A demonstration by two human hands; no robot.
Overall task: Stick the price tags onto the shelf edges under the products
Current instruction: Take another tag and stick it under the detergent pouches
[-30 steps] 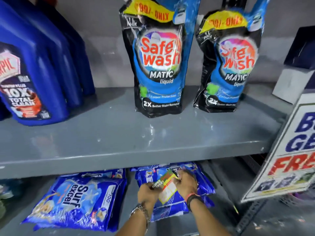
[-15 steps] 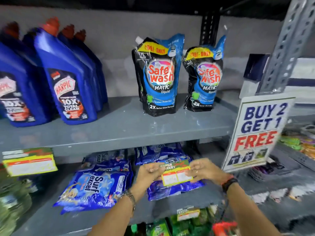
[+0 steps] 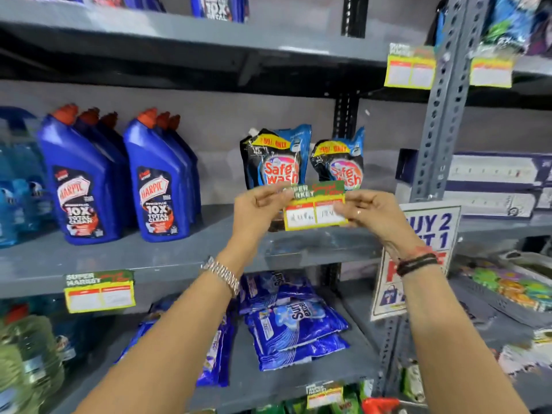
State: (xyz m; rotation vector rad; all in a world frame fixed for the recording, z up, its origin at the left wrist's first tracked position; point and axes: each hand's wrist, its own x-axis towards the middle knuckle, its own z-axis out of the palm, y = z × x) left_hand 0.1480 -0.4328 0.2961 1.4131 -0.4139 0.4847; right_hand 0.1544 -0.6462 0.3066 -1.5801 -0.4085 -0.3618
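1. Centre of the frame: the left hand (image 3: 260, 206) and right hand (image 3: 369, 209) each pinch one side of a price tag (image 3: 313, 209), fingers closed on it.
2. Moments ago the tag was held low, by the Surf Excel packs (image 3: 295, 324); now it is raised in front of the Safe Wash pouches (image 3: 276, 158).
3. Just below it, the shelf edge (image 3: 316, 248) under those pouches is bare, so sticking probably comes next.
4. At lower left, a tag (image 3: 99, 291) already sits under the Harpic bottles (image 3: 119, 177).

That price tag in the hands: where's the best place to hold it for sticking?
By its two short side edges, as the left hand and right hand do now. The price tag is a flat card facing the viewer, so side pinches probably leave its back free.
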